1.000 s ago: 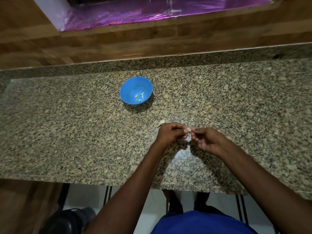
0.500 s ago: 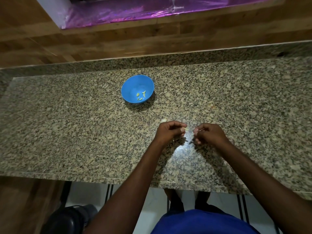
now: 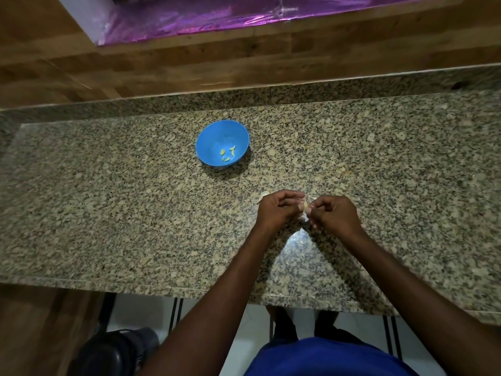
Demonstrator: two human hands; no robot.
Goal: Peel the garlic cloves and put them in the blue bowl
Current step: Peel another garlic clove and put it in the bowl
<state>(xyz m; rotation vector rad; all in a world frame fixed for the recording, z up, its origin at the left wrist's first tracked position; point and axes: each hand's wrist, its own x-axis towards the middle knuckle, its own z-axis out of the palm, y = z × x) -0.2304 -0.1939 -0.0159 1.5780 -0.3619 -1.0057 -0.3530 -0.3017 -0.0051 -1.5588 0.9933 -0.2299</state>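
Observation:
A small blue bowl (image 3: 214, 137) stands on the granite counter, with three peeled yellowish garlic cloves (image 3: 228, 154) lying in its bottom. Nearer to me, my left hand (image 3: 276, 210) and my right hand (image 3: 334, 214) meet fingertip to fingertip. Both pinch a small garlic clove (image 3: 305, 207) between them, with pale papery skin hanging off it. Another unpeeled clove (image 3: 264, 196) lies on the counter just behind my left hand, partly hidden by it.
The speckled granite counter (image 3: 108, 207) runs left to right, with its front edge close to my body. A wooden wall and a purple foil-covered ledge (image 3: 206, 17) lie behind it. A dark round object (image 3: 113, 354) sits on the floor at lower left.
My hands pulled a little apart half a second ago and have come back together on the clove. The view has shifted slightly; the bowl has not moved.

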